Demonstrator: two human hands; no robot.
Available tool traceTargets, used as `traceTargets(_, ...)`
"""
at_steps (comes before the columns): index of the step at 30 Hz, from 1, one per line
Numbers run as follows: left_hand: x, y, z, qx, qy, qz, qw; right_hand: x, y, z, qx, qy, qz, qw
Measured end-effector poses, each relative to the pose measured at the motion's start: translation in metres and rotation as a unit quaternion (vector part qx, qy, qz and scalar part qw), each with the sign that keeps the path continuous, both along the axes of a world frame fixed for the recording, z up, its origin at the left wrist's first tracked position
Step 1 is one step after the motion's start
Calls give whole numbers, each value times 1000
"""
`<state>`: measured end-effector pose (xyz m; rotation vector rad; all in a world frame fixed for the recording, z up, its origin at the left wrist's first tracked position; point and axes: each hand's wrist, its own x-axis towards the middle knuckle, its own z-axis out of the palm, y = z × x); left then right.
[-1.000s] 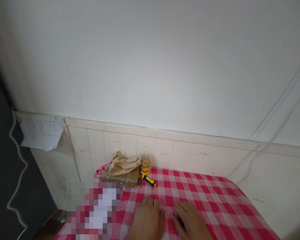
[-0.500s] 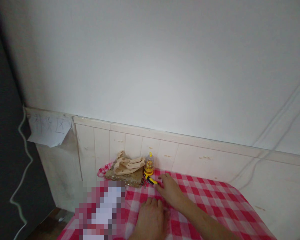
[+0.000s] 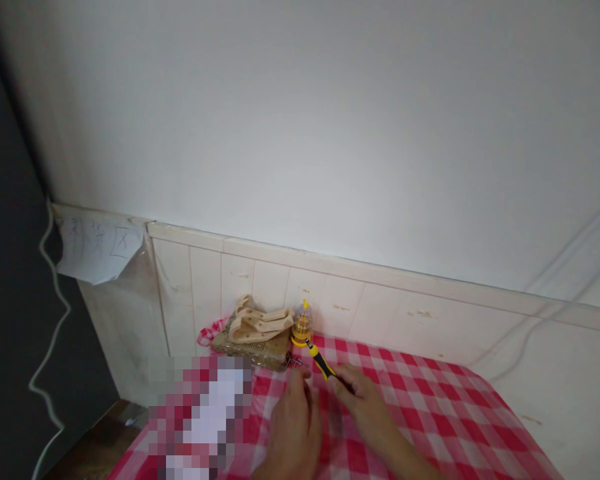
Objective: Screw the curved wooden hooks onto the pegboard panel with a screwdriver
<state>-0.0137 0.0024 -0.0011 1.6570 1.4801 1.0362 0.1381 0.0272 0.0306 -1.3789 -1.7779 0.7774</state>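
Note:
My right hand (image 3: 360,400) is closed on a yellow and black screwdriver (image 3: 321,362), lifted a little off the red and white checked tablecloth (image 3: 420,407) with its tip pointing toward the wall. My left hand (image 3: 293,427) rests on the cloth just left of it, fingers stretched toward some small metal screws (image 3: 295,362). Behind the screws stands a yellow screwdriver-bit holder (image 3: 301,326). Several pale wooden pieces (image 3: 255,321) lie on a brown cardboard box (image 3: 253,345) at the table's far left corner.
White plank panelling (image 3: 380,313) runs behind the table under a plain white wall. A paper note (image 3: 97,248) hangs at the left. A white cord (image 3: 50,347) dangles down the dark gap at the left. A blurred patch (image 3: 200,413) covers part of the cloth.
My right hand reached forward from beside my left, took hold of the screwdriver by the bit holder and drew it back. My left hand slid forward toward the screws.

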Motion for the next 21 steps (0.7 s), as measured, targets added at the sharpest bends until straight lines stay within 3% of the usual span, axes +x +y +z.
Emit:
traceTargets(3, 2, -1, -3, 71, -145, 68, 984, -1, -12, 0, -13, 35, 22, 999)
traceTargets(6, 7, -4, -5, 120, -184, 58, 974, -6, -22, 0, -25, 76, 63, 995)
traceTargets(12, 5, -6, -17, 163, -148, -26, 975, -12, -33, -2, -42, 107, 98, 989)
traceTargets(15, 4, -8, -14, 193, -126, -29, 973, -10, -33, -3, -47, 106, 106, 987)
traceTargets(21, 8, -13, -5, 208, -114, -28, 971, -4, -33, 12, 22, 103, 21, 994)
